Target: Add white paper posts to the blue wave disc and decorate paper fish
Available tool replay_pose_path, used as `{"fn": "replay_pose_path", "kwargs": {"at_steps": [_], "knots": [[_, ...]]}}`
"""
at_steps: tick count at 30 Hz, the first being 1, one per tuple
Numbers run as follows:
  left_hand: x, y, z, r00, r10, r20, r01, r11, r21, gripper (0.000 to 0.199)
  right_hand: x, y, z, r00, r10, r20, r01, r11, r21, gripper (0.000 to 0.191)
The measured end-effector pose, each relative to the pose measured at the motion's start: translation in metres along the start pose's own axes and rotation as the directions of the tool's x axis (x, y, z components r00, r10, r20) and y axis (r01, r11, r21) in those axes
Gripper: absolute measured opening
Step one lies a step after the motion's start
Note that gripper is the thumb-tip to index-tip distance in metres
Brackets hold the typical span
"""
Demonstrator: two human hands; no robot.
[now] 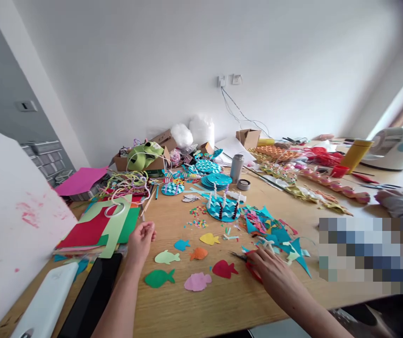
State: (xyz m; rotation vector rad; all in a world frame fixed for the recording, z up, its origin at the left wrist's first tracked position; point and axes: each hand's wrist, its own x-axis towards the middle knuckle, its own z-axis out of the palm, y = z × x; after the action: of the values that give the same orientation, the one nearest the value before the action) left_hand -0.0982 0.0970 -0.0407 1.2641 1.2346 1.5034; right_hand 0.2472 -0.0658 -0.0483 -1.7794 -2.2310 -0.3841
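Note:
My left hand (142, 238) is raised over the table's left part with its fingers curled in, and nothing shows in it. My right hand (264, 266) rests low over red-handled scissors, fingers bent around the handles. The scissors' dark blades (238, 256) point left. Between my hands lie paper fish: light green (166, 257), blue (182, 244), yellow (209, 239), orange (198, 254), green (159, 278), pink (197, 281) and red (224, 269). Blue paper scraps (281, 234) lie just beyond my right hand.
A blue wavy paper piece with upright posts (222, 209) stands mid-table, near a flask (237, 169) and tape roll (244, 184). Coloured sheets (85, 230) and a black case (94, 300) lie left. At right are a sewing machine (391, 148) and another person's sleeve (400, 203).

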Motion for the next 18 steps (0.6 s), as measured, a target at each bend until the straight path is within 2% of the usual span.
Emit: {"fn": "replay_pose_path", "kwargs": {"at_steps": [5, 9, 12, 14, 15, 18], "knots": [[-0.001, 0.006, -0.003, 0.975, 0.076, -0.208, -0.09, 0.994, -0.059, 0.05, -0.005, 0.013, 0.018, 0.997, -0.017, -0.078, 0.022, 0.998, 0.055, 0.036], [0.001, 0.012, -0.011, 0.897, 0.116, -0.427, -0.168, 0.982, -0.086, 0.042, -0.006, 0.017, 0.017, 0.996, 0.04, -0.082, -0.021, 0.977, 0.213, 0.034], [0.003, 0.013, -0.018, 0.834, 0.132, -0.535, -0.208, 0.975, -0.083, 0.042, -0.003, 0.019, 0.009, 0.989, 0.134, -0.058, -0.097, 0.901, 0.423, 0.028], [0.004, 0.013, -0.022, 0.804, 0.149, -0.575, -0.222, 0.973, -0.059, 0.043, 0.004, 0.022, 0.002, 0.975, 0.219, -0.044, -0.151, 0.79, 0.594, 0.029], [0.005, 0.013, -0.023, 0.793, 0.16, -0.588, -0.224, 0.974, -0.037, 0.043, 0.009, 0.023, -0.001, 0.965, 0.26, -0.022, -0.174, 0.705, 0.687, 0.032], [0.013, 0.015, -0.029, 0.781, 0.2, -0.592, -0.203, 0.977, 0.062, 0.041, 0.035, 0.027, -0.014, 0.928, 0.35, 0.125, -0.251, 0.341, 0.906, 0.05]]}}
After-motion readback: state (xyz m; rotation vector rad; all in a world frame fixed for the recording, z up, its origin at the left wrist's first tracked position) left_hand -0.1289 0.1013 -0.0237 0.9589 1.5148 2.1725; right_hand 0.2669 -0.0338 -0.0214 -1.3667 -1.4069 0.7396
